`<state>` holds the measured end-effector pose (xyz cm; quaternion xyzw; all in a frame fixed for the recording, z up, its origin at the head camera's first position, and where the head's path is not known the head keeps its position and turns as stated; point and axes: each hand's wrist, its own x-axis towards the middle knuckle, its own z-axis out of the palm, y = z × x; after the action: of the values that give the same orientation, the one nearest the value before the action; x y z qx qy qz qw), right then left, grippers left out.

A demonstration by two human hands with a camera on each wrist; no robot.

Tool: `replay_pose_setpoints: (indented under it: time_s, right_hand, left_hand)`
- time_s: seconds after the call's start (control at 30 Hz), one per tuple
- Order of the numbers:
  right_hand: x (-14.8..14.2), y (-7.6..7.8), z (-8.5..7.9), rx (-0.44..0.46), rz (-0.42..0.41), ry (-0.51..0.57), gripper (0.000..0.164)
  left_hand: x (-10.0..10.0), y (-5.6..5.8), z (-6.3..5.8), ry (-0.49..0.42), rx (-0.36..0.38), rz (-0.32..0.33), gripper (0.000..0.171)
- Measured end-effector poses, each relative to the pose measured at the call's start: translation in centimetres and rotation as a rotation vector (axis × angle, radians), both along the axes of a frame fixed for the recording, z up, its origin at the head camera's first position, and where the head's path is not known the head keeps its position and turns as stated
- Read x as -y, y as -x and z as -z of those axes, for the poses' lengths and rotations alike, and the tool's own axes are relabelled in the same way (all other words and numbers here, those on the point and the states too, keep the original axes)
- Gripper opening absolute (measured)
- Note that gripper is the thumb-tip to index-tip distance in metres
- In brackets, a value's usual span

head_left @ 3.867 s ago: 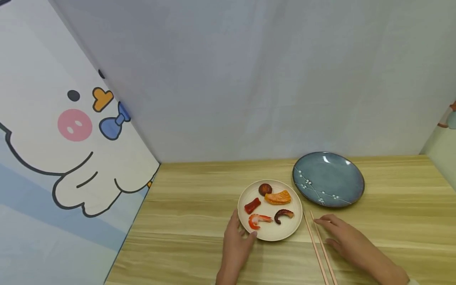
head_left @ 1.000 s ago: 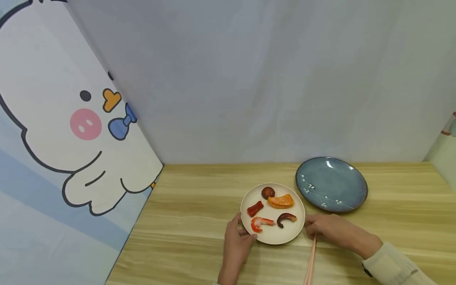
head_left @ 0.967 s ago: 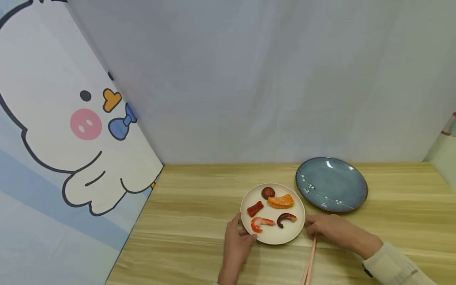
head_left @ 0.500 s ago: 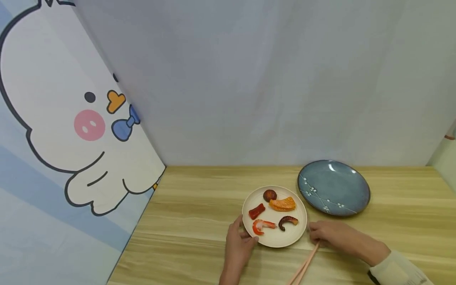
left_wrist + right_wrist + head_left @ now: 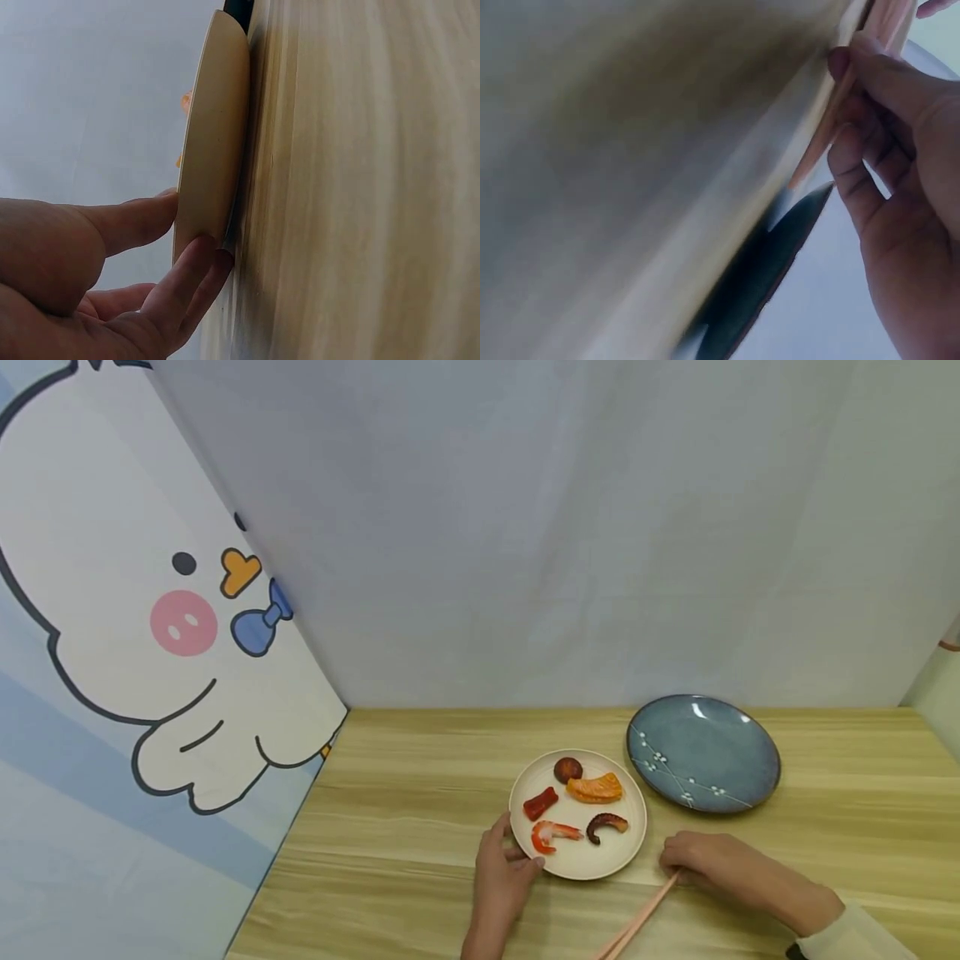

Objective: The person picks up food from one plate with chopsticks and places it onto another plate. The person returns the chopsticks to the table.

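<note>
My left hand (image 5: 501, 881) grips the near-left rim of a round cream plate (image 5: 585, 866); in the left wrist view the thumb is at the plate's (image 5: 214, 120) upper edge, the fingertips against its side and underside. On the plate lie a shrimp (image 5: 543, 837), an octopus tentacle (image 5: 606, 824), an orange salmon slice (image 5: 596, 788), a round brown mushroom-like piece (image 5: 567, 769) and a dark red piece (image 5: 540, 803). Right of it, my right hand (image 5: 723, 864) pinches a pair of pink chopsticks (image 5: 637, 920) near one end; their other ends leave the frame at the bottom.
A blue-grey plate (image 5: 697, 752) with white blossom branches stands behind my right hand. The wooden table (image 5: 397, 827) ends at a grey cloth wall (image 5: 487, 543); a cartoon-printed panel (image 5: 82, 677) slants along the left side.
Earlier the chopsticks lay apart on the table beside my right hand; now it pinches them together, their near ends swung left. That hand has lately drawn slightly right. My left hand stays at the cream plate.
</note>
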<state>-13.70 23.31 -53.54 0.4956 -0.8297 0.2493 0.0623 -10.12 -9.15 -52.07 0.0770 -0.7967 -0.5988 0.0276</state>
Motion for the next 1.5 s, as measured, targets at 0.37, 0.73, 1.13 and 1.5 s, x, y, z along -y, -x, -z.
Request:
replay_pose_setpoints:
  time_s: [0.37, 0.73, 1.13, 1.5]
  right_hand:
    - [-0.4, -1.3, -0.5, 0.088, 0.006, 0.065, 0.031]
    - [-0.2, -1.7, -0.5, 0.055, 0.035, 0.129, 0.035]
    - [0.0, -2.0, -0.8, 0.033, 0.056, 0.228, 0.040]
    - [0.0, -2.6, -1.0, 0.047, 0.102, 0.306, 0.049]
  left_hand:
    - [0.2, 0.0, 0.0, 0.017, 0.005, 0.015, 0.076]
    - [0.1, -0.2, 0.0, 0.019, 0.011, 0.006, 0.076]
    - [0.1, -0.1, 0.1, 0.005, 0.024, 0.003, 0.076]
    - [0.2, -0.2, 0.1, 0.015, -0.009, 0.013, 0.075]
